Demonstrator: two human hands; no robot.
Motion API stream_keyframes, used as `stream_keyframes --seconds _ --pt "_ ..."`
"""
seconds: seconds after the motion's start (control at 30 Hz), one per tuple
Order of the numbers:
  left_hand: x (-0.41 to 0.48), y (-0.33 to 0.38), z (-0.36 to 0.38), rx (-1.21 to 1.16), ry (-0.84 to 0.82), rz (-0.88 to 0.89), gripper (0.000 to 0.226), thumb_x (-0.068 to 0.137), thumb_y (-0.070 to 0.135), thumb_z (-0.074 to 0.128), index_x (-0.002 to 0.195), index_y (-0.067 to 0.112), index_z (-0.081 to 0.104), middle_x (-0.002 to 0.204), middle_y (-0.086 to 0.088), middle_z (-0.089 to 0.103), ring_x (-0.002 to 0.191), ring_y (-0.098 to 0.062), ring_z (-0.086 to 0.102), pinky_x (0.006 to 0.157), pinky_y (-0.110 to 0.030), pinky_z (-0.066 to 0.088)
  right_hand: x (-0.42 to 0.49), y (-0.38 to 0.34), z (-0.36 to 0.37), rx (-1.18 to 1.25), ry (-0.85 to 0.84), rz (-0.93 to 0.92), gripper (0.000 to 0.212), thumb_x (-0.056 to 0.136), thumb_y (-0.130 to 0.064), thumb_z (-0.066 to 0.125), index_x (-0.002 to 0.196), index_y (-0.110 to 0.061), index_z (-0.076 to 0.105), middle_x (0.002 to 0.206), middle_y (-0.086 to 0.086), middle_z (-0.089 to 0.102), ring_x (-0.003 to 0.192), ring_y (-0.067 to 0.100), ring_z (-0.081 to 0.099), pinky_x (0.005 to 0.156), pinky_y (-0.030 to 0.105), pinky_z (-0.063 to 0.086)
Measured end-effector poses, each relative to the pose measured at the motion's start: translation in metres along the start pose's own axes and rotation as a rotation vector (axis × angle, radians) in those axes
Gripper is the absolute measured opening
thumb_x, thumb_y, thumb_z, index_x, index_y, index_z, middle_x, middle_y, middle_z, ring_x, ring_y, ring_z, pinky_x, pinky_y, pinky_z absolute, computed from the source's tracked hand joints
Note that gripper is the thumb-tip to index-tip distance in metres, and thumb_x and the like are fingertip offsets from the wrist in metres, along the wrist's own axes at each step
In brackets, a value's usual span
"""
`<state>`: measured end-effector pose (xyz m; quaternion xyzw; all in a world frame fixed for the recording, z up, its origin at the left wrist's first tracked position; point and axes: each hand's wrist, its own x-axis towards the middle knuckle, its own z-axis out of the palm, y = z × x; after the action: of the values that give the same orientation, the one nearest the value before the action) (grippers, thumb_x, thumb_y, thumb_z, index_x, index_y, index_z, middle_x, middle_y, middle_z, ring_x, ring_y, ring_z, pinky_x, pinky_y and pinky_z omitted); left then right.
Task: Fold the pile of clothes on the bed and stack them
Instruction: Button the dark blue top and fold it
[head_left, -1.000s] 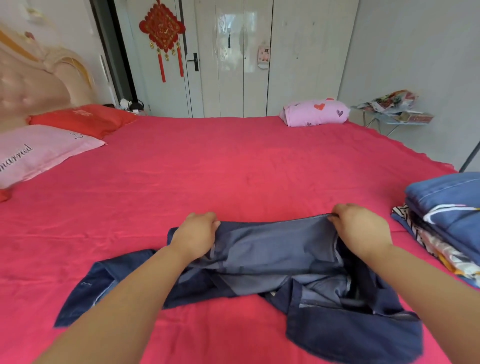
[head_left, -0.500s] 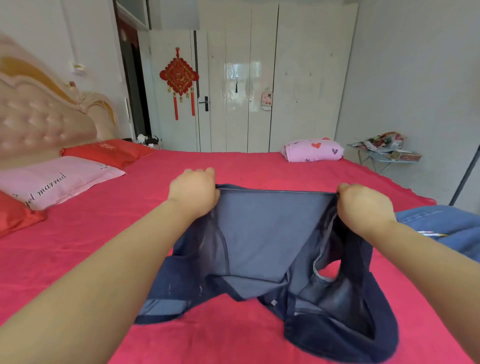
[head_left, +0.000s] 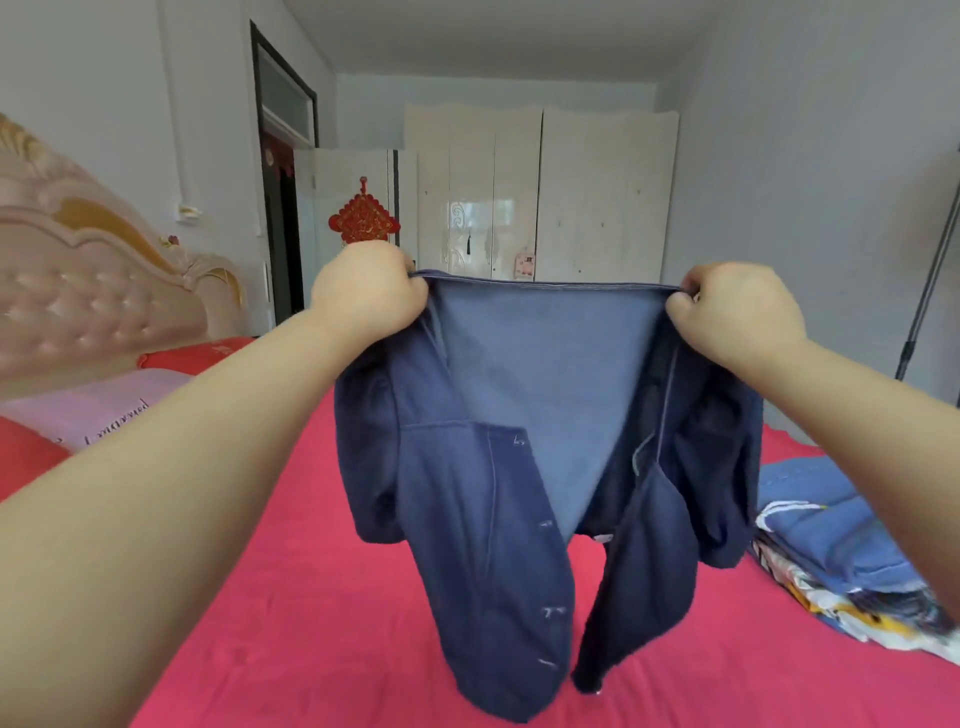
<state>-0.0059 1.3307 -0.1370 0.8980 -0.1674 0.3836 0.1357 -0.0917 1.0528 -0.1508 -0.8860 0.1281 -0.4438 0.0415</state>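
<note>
Lifted off the red bed (head_left: 311, 597) since a moment ago, a dark blue buttoned shirt (head_left: 488, 545) hangs open-fronted. Left hand (head_left: 366, 299) and right hand (head_left: 737, 312) each pinch what seems its hem. Keeping that edge taut and level should let it drop flat; a folded stack (head_left: 831, 551) waits right.

Bright, even daylight; wardrobe (head_left: 470, 218) doors glare, edges bow, slight motion blur throughout.

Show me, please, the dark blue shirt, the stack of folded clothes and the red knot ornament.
dark blue shirt (head_left: 467, 545): head view, on its front panel beside the buttons.
stack of folded clothes (head_left: 821, 525): head view, on the blue top piece.
red knot ornament (head_left: 363, 221): head view, on its middle.
</note>
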Motion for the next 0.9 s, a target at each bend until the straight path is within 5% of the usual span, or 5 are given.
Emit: stream_keyframes --seconds 0.1,0.2,0.47,0.7,0.9 --pt "-0.004 -0.004 -0.015 -0.189 -0.004 -0.013 0.04 0.092 0.026 0.048 0.058 0.007 0.041 0.054 -0.006 0.036 0.069 -0.028 0.041 0.058 -0.032 0.025 0.0 -0.001 -0.015 0.044 -0.024 -0.077 0.017 0.09 -0.023 0.046 0.077 -0.015 0.053 0.095 0.017 0.053 0.099 0.037 0.051 0.076 0.037 0.042" --pt "-0.011 -0.009 -0.026 -0.288 -0.019 -0.003 0.05 0.089 0.041 0.056 0.056 0.009 0.037 0.052 -0.006 0.031 0.055 -0.022 0.032 0.051 -0.033 0.023 -0.001 0.004 -0.025 0.127 -0.064 -0.119 0.039 0.092 -0.036 0.051 0.059 -0.021 0.035 0.076 0.009 0.052 0.084 0.032 0.049 0.067 0.031 0.031" --pt "-0.022 -0.019 -0.043 -0.279 -0.077 0.097 0.054 0.082 0.049 0.061 0.056 0.008 0.039 0.051 -0.004 0.027 0.05 -0.018 0.026 0.052 -0.03 0.021 -0.011 0.012 -0.042 0.218 -0.07 -0.125 0.049 0.086 -0.049 0.054 0.072 -0.002 0.055 0.07 0.011 0.057 0.073 0.029 0.05 0.066 0.036 0.037" --pt "-0.029 -0.024 -0.057 -0.356 0.032 0.098 0.06 0.081 0.049 0.061 0.05 0.014 0.024 0.051 -0.002 0.019 0.049 -0.015 0.017 0.046 -0.028 0.016 -0.02 0.005 -0.054 0.277 -0.061 -0.168 0.049 0.085 -0.047 0.056 0.054 -0.012 0.041 0.053 0.003 0.041 0.054 0.017 0.039 0.054 0.029 0.031" --pt "-0.033 -0.028 -0.002 -0.268 -0.1 0.017 0.064 0.078 0.059 0.057 0.048 0.012 0.027 0.048 -0.004 0.025 0.049 -0.019 0.027 0.048 -0.032 0.021 -0.022 0.017 0.002 0.235 -0.162 -0.161 0.056 0.083 -0.053 0.054 0.057 -0.007 0.039 0.054 0.009 0.041 0.055 0.023 0.038 0.056 0.036 0.032"
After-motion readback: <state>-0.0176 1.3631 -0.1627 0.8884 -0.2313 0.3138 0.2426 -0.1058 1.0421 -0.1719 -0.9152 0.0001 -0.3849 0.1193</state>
